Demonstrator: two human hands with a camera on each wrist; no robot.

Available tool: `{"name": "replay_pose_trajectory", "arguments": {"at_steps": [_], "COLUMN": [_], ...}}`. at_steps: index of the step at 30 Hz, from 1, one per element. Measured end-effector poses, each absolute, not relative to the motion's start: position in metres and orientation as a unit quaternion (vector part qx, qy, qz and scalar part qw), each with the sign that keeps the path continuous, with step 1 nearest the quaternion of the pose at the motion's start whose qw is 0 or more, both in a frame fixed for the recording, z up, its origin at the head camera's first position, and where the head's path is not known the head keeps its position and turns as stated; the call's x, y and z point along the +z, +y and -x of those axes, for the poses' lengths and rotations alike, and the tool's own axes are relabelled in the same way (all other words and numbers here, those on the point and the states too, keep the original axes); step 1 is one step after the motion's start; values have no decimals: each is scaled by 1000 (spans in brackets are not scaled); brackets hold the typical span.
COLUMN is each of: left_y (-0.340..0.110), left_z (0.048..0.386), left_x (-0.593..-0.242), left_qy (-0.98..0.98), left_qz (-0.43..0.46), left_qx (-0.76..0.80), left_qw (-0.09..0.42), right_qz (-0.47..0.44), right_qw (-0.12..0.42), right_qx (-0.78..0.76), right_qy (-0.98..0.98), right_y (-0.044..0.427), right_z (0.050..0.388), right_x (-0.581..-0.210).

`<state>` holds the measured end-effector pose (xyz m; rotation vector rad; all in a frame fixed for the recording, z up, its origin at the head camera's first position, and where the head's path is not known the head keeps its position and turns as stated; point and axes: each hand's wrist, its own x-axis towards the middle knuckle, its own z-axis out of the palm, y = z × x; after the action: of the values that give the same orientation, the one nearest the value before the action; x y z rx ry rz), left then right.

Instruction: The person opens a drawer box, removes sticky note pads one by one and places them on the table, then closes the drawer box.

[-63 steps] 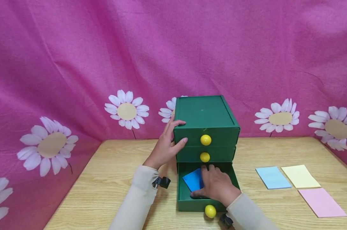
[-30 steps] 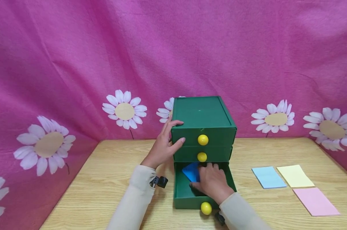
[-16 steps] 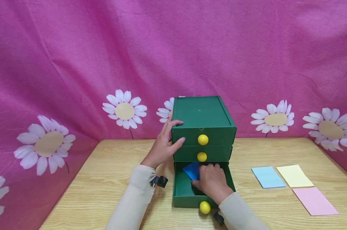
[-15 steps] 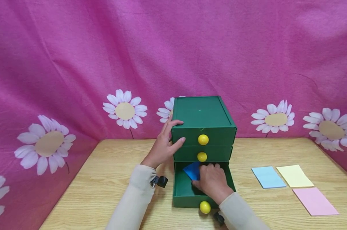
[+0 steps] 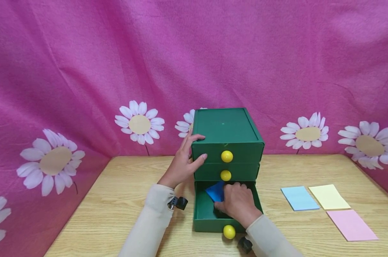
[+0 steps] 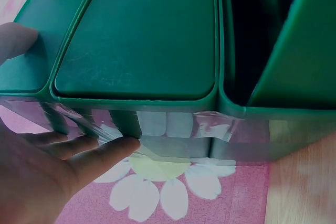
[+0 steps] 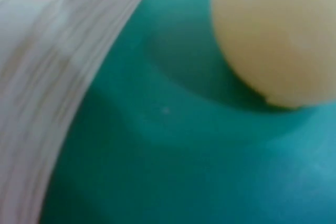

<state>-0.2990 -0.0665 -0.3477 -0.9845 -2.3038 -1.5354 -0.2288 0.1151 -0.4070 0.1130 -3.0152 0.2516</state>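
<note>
A green drawer unit with yellow knobs stands on the table, its bottom drawer pulled out. My left hand steadies the unit's left front corner, thumb on the front and index finger over the top edge. In the left wrist view, straight fingers lie along its side. Inside the bottom drawer, my right hand curls its fingers over a blue sheet or pad of paper, whose right part the hand covers. The fingertips are hidden. The right wrist view shows only a yellow knob and green drawer front.
On the wooden table, right of the unit, lie a light blue sticky note pad, a yellow one and a pink one. A pink cloth with daisies hangs behind.
The blue paper has moved back within the drawer and turned, and the right fingers have curled in more. The left hand stays on the corner. The head view has shifted slightly.
</note>
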Motion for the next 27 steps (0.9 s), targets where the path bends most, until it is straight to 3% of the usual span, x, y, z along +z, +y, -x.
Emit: {"name": "replay_pose_trajectory", "arguments": {"at_steps": [15, 27], "left_y": [-67, -69], "left_z": [300, 301], "left_x": [-349, -349], "left_qy": [-778, -786], "left_qz": [340, 341], "left_qx": [-516, -501], "left_qw": [111, 121], "right_qz": [-45, -94], "right_qw": [8, 54], "right_qx": [124, 165], "right_qy": [-991, -980], "right_y": [121, 126], "right_z": [226, 213], "right_x": [-398, -382]}}
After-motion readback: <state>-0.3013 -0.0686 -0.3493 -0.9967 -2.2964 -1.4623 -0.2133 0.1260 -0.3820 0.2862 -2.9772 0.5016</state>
